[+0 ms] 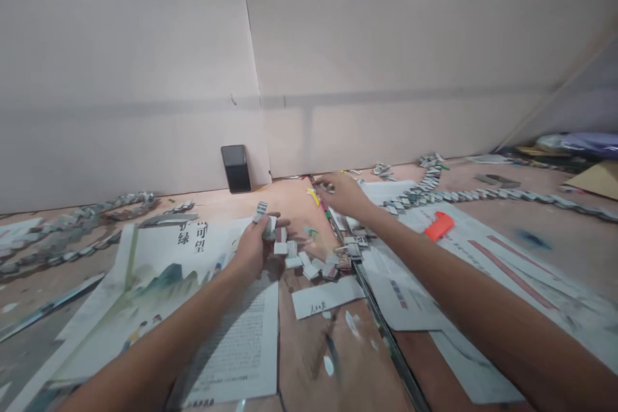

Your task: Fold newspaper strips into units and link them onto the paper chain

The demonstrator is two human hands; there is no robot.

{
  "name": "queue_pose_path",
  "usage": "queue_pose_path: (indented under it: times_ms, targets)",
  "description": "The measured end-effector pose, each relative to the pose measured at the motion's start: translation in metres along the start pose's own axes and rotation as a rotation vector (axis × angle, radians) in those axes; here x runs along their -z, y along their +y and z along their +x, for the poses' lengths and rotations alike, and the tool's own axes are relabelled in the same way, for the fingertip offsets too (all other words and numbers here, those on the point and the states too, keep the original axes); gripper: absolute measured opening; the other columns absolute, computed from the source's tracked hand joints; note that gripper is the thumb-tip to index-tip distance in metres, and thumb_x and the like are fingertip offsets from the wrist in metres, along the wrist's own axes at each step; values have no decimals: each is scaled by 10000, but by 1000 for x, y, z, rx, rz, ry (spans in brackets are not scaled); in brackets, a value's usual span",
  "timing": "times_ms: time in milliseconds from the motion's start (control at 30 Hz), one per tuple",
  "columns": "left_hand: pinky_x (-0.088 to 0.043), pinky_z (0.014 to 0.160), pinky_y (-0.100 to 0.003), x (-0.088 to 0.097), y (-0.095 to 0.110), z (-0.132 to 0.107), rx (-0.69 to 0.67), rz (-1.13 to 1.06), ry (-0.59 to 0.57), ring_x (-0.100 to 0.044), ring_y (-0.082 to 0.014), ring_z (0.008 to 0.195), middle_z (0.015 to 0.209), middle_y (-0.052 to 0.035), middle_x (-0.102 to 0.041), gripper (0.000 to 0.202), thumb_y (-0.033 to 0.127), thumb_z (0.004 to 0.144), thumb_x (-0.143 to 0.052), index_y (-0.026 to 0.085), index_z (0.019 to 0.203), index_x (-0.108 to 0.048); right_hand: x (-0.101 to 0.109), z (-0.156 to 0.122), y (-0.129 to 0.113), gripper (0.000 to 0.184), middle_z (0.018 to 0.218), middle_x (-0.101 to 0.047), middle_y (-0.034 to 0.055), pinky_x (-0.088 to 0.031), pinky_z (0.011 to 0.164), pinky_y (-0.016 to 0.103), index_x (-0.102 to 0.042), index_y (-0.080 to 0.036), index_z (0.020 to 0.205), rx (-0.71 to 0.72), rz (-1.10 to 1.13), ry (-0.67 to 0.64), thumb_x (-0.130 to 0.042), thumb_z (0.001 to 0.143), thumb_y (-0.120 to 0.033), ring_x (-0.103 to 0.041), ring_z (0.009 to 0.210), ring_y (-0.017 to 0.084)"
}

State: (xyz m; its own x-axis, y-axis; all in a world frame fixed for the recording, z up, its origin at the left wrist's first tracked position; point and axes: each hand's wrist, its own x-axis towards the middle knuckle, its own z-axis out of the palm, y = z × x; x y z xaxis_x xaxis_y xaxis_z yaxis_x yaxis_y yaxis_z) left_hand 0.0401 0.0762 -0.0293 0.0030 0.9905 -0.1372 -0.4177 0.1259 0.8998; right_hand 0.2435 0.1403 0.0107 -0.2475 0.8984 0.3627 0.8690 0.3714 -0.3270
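My left hand (253, 244) is closed around a short run of folded paper pieces (261, 210), printed like newspaper, that stick up between thumb and fingers. Just right of it, several more small folded paper links (309, 265) lie in a loose curve on the table. My right hand (345, 193) reaches farther back, near the foot of the white panel. Its fingers are bent together over a small greyish thing that I cannot make out. Below those fingertips lies a yellow scrap (313, 197), beside the dark seam in the tabletop.
A phone (236, 169) leans against the white panel (145, 77). Long folded-paper chains lie left (91, 219) and right (483, 195). Printed sheets (236, 347) spread under my arms. An orange-red object (439, 226) sits on papers at right. A paper strip (328, 297) lies in front.
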Motion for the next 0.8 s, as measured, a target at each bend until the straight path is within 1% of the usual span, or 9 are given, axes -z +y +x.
queue_pose_path:
  times_ms: [100, 167, 267, 367, 433, 467, 600, 733, 800]
  targets:
    - [-558, 597, -382, 12, -1, 3, 56, -42, -49, -658, -205, 674, 876, -100, -674, 168, 251, 856, -495, 149, 965, -572, -15, 32, 50, 336, 1038, -682, 142, -412, 834, 311, -678, -140, 1040, -123, -60, -8, -582, 779, -328, -595, 985, 253]
    - [-562, 607, -357, 15, -2, 3, 65, -52, -82, -655, -196, 722, 947, -109, -663, 156, 227, 834, -523, 140, 941, -597, -33, 42, 67, 268, 957, -702, 149, -412, 804, 307, -708, -140, 920, -156, -65, -19, -613, 742, -317, -608, 947, 262]
    - [-566, 619, -341, 20, -1, 4, 55, -39, -100, -648, -190, 762, 1017, -114, -641, 178, 201, 801, -556, 136, 956, -617, -54, 48, 73, 181, 883, -703, 166, -408, 779, 305, -694, -122, 774, -169, -33, 11, -583, 746, -262, -614, 910, 255]
    - [-567, 650, -351, 27, 4, 9, -1, -1, -111, -654, -205, 822, 1107, -114, -617, 341, 230, 787, -599, 188, 1124, -569, -58, 53, 68, 183, 899, -695, 163, -418, 789, 306, -663, -101, 820, -138, 55, 92, -543, 768, -229, -615, 897, 230]
    - [-558, 654, -337, 31, 9, 13, -71, 70, -86, -653, -211, 845, 1136, -119, -602, 438, 248, 778, -625, 214, 1203, -521, -51, 54, 59, 216, 948, -692, 133, -437, 786, 291, -632, -108, 930, -99, 132, 150, -519, 793, -231, -624, 881, 189]
    - [-548, 642, -318, 33, 12, 15, -110, 122, -71, -651, -200, 817, 1090, -115, -613, 457, 257, 777, -632, 213, 1216, -512, -47, 52, 52, 229, 961, -693, 117, -449, 774, 282, -614, -118, 971, -70, 201, 172, -517, 802, -238, -632, 861, 168]
    - [-494, 578, -257, 30, 22, 12, -295, 355, -83, -576, -111, 571, 753, -17, -577, 454, 331, 783, -636, 182, 1199, -532, -25, 27, 6, 213, 910, -704, 88, -476, 713, 278, -613, -151, 927, 128, 688, 176, -596, 788, -311, -647, 799, 152]
    - [-484, 531, -240, 14, 33, -7, -470, 550, -113, -557, -87, 532, 872, -27, -579, 541, 358, 701, -715, 206, 1190, -538, -7, -13, -46, 109, 752, -670, 32, -430, 608, 265, -653, -178, 795, 190, 637, 160, -636, 763, -280, -570, 658, 129]
    - [-474, 494, -228, 6, 37, -17, -523, 620, -91, -559, -90, 533, 904, -43, -593, 459, 365, 676, -732, 198, 1083, -603, -3, -28, -62, 88, 714, -637, 18, -408, 574, 256, -631, -179, 760, 188, 648, 142, -630, 764, -267, -528, 622, 119]
